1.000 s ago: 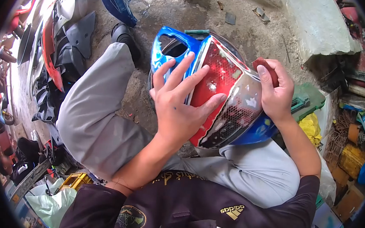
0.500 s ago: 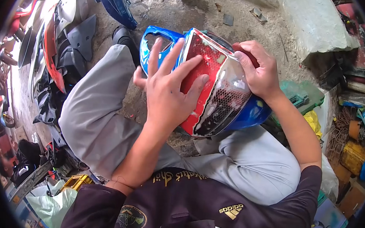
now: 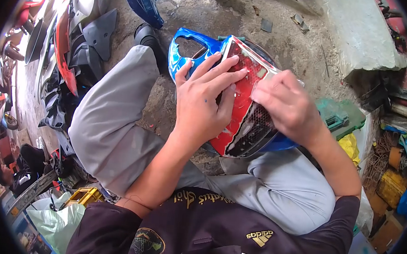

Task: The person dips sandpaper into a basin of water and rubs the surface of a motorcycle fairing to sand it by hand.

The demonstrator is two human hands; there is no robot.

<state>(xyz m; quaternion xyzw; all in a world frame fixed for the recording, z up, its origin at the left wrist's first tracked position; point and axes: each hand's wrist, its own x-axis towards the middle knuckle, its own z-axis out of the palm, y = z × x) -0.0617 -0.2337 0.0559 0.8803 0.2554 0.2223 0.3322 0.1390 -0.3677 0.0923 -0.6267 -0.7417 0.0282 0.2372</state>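
Painted fairing panel point(image 3: 241, 106): located in front of the seated person, above the concrete floor point(image 3: 307, 63) and between the bent legs in grey trousers point(image 3: 115, 102). Its near end adjoins the right leg; the supporting contact is hidden. Surface: a glossy blue section point(image 3: 208, 43) with an opening at the left end, a red section at the centre, and a dark mesh-patterned section point(image 3: 255, 135) toward the near right end.

Left hand point(image 3: 204, 96): palm down on the panel, fingers slightly spread across the red section and its border with the blue.

Right hand point(image 3: 290, 107): fingers curled together against the upper right part of the panel. The fingertips are blurred; whether they pinch anything cannot be determined.

Surroundings: a green plastic item point(image 3: 343, 115) and yellow bag point(image 3: 349, 147) near the right forearm; a pale slab point(image 3: 361, 36) at the floor's right edge; assorted body panels point(image 3: 100, 32) along its left edge.
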